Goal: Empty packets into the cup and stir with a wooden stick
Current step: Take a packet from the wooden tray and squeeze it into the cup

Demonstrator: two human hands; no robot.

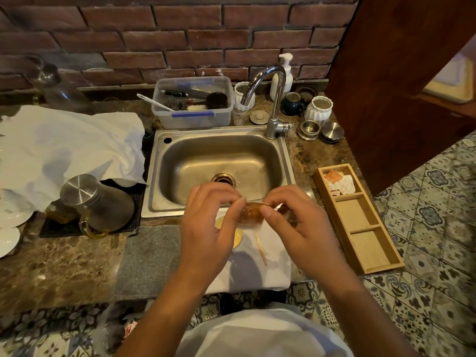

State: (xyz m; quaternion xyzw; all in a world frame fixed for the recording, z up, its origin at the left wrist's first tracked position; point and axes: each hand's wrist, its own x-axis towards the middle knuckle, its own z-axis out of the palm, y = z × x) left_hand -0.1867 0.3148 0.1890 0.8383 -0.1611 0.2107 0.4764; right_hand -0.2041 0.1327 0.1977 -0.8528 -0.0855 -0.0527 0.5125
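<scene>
Hands are working together: the left hand (206,222) and right hand (296,225) are each pinching an end of the brown packet (251,213), holding it directly above the cup (238,237) so its contents drop in. The wooden stick (260,249) is waiting at four o'clock of the cup.

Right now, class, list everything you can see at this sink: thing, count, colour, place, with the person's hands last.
packet: one, brown, pinched between both hands above the cup
cup: one, yellowish inside, on the napkin, partly hidden
stick: one, pale wood, lying on the napkin
napkin: one, white, counter edge
tray: one, wooden, right of the sink, packets in far compartment
sink: one, steel, centre
tap: one, chrome, behind the sink
tub: one, clear plastic, behind the sink
soap bottle: one, white, by the wall
kettle: one, steel, left on a black mat
cloth: one, white, left
left hand; right hand: both pinch the packet
</scene>
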